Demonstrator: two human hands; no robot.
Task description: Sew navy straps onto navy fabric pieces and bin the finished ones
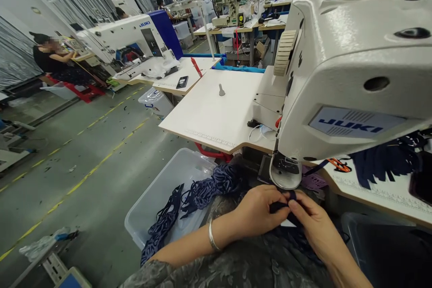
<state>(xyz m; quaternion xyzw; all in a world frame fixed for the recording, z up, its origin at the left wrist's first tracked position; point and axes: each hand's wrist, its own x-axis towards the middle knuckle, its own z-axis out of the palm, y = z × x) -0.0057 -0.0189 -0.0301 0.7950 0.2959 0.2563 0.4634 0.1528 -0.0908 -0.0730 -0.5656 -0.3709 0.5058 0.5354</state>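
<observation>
- The person's left hand (pixel 261 210), below a silver bracelet (pixel 212 236), pinches a small dark navy fabric piece (pixel 277 207) between thumb and fingers.
- The right hand (pixel 311 214) grips the same piece from the other side; the fingertips of both hands nearly meet.
- This piece is above the person's lap, just below the front end of a large white sewing machine (pixel 340 72) marked JUKI.
- Left of the hands, a translucent plastic bin (pixel 140 211) holds bundled navy patterned strips (pixel 202 192).
- Beyond the bin is a white worktable (pixel 205 110) with ruler markings along its near edge.
- To the right, dark navy strips (pixel 381 164) hang together near an orange-handled tool (pixel 340 165).
- Farther back at left stand a second JUKI machine (pixel 126 33) and a table bearing a phone (pixel 182 82).
- At far left, another person (pixel 50 58) in dark clothes sits at work.
</observation>
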